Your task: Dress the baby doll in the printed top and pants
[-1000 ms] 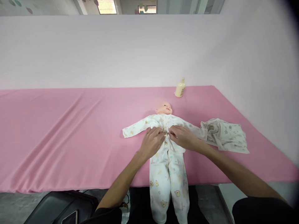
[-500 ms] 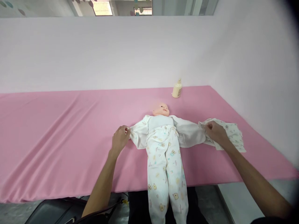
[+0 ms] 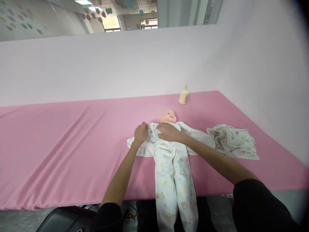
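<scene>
A baby doll (image 3: 168,116) lies on its back, its head toward the wall. It wears a white long-sleeved shirt (image 3: 147,149) with the sleeves stretched out to both sides, and white trousers (image 3: 164,174) printed with bears, whose legs hang over the table's front edge. At the shirt's left shoulder, my left hand (image 3: 141,133) is closed on the fabric. Across the doll's chest reaches my right hand (image 3: 169,132), its fingers stretched over the shirt front, with a gap between thumb and fingers.
Right of the doll lies a crumpled white printed cloth (image 3: 238,141). A cream pump bottle (image 3: 183,96) stands near the wall. A pink sheet (image 3: 72,145) covers the table, with white walls behind and right. A black chair or bag (image 3: 65,220) is below at the left.
Both hands have moved inward from the sleeve ends to the doll's upper body. My right hand has let go of the right sleeve. The view has tilted up slightly.
</scene>
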A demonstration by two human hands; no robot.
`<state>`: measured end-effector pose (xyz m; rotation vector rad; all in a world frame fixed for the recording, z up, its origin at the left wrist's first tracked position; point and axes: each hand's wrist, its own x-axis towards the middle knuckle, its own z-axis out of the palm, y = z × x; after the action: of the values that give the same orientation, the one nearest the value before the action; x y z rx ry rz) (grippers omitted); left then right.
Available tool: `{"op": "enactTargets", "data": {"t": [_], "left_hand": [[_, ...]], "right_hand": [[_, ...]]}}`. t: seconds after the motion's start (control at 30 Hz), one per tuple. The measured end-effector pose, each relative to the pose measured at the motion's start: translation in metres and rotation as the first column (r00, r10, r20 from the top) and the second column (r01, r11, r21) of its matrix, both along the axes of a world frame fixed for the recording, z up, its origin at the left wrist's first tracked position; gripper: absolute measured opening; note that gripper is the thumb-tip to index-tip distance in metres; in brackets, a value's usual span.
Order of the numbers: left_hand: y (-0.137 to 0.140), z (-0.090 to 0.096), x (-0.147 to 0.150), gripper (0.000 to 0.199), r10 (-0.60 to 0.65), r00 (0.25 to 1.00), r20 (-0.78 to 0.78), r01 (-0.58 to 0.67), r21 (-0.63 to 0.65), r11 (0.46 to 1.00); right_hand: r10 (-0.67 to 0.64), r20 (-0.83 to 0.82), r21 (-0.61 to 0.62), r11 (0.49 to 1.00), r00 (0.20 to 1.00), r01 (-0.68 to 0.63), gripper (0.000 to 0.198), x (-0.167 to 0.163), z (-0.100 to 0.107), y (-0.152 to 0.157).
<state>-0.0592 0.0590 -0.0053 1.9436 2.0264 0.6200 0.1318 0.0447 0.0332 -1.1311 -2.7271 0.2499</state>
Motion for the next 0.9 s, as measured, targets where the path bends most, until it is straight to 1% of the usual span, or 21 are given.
{"op": "enactTargets", "data": {"t": [0.1, 0.17, 0.27, 0.37, 0.47, 0.6, 0.67, 0.77, 0.9], "left_hand": [[0.006, -0.006, -0.007, 0.028, 0.052, 0.989, 0.137, -0.056, 0.024, 0.998], [0.005, -0.009, -0.012, 0.029, 0.061, 0.983, 0.175, -0.066, 0.022, 0.998], [-0.004, -0.011, -0.021, 0.031, -0.002, 0.963, 0.270, 0.002, 0.000, 1.000], [-0.016, -0.013, -0.030, 0.032, -0.084, 0.930, 0.359, 0.086, 0.010, 0.996], [-0.023, -0.013, -0.033, 0.043, -0.102, 0.944, 0.314, 0.114, -0.022, 0.993], [-0.026, -0.013, -0.030, 0.047, -0.010, 0.984, 0.177, 0.024, -0.077, 0.997], [-0.025, -0.014, -0.028, 0.047, 0.015, 0.989, 0.146, -0.002, -0.090, 0.996], [-0.024, -0.016, -0.027, 0.042, 0.042, 0.995, 0.089, -0.034, -0.090, 0.995], [-0.021, -0.020, -0.031, 0.041, 0.055, 0.998, -0.024, -0.056, -0.078, 0.995]], "right_hand": [[0.025, 0.058, -0.049, 0.999, 0.998, -0.023, 0.025, -0.016, -0.008, 0.019], [0.035, 0.070, -0.081, 0.996, 0.997, -0.029, 0.034, -0.023, -0.009, 0.027], [0.039, 0.115, -0.141, 0.990, 0.993, -0.023, 0.041, -0.033, -0.008, 0.034], [0.048, 0.176, -0.172, 0.985, 0.983, -0.017, 0.045, -0.045, -0.010, 0.038], [0.047, 0.205, -0.146, 0.989, 0.978, -0.017, 0.052, -0.054, -0.016, 0.041], [0.041, 0.226, -0.131, 0.991, 0.973, -0.012, 0.056, -0.055, -0.021, 0.043], [0.043, 0.227, -0.140, 0.990, 0.973, -0.011, 0.059, -0.052, -0.021, 0.045], [0.038, 0.213, -0.133, 0.991, 0.976, -0.009, 0.065, -0.048, -0.021, 0.046], [0.007, 0.208, -0.127, 0.992, 0.978, 0.020, 0.064, -0.044, -0.021, 0.045]]}}
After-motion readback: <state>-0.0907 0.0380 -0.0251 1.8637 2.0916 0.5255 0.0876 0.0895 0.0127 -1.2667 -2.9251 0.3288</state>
